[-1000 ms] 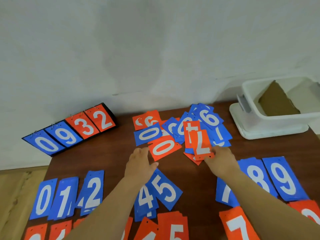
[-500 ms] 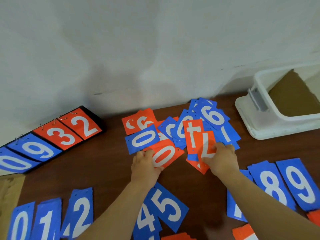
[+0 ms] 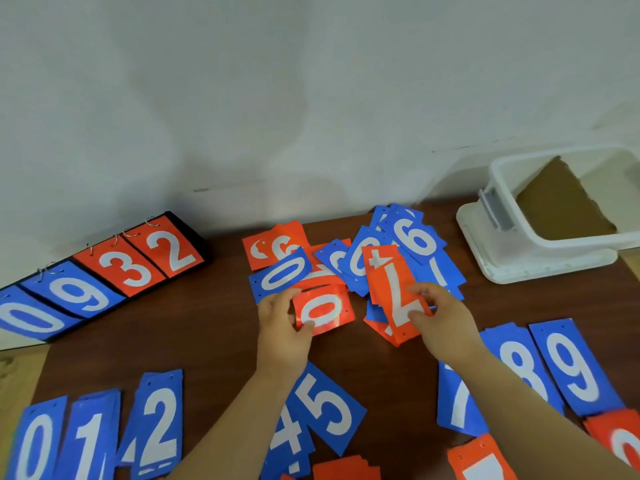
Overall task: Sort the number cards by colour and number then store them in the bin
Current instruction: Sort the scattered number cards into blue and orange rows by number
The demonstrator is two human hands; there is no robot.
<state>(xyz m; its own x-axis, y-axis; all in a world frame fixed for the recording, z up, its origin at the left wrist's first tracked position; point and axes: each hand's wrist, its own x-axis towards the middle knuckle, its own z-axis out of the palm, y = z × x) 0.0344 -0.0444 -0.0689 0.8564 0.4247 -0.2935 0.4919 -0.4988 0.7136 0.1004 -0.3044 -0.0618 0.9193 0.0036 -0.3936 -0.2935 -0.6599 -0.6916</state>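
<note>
A mixed heap of blue and orange number cards (image 3: pixel 367 261) lies at the back middle of the brown table (image 3: pixel 207 341). My left hand (image 3: pixel 282 327) grips an orange 0 card (image 3: pixel 327 311) at its left edge, thumb on its face. My right hand (image 3: pixel 440 318) pinches an orange 7 card (image 3: pixel 393 292) lifted over the heap. Sorted blue cards lie in front: 0 (image 3: pixel 34 445), 1 (image 3: pixel 91 441), 2 (image 3: pixel 157 420), 4 (image 3: pixel 289 441), 5 (image 3: pixel 327 407), 7 (image 3: pixel 457 407), 8 (image 3: pixel 523 365), 9 (image 3: pixel 575 368). The white bin (image 3: pixel 540 251) stands at the back right.
A flip scoreboard (image 3: pixel 104 275) showing 0 9 3 2 leans by the wall at the back left. Brown cardboard (image 3: pixel 561 206) lies inside the bin. Orange card stacks (image 3: pixel 481 462) sit at the front edge. The wall rises right behind the table.
My left hand moved forward and took hold of the orange 0 card. My right hand closed on the orange 7 card and raised it. The camera shifted closer and to the left.
</note>
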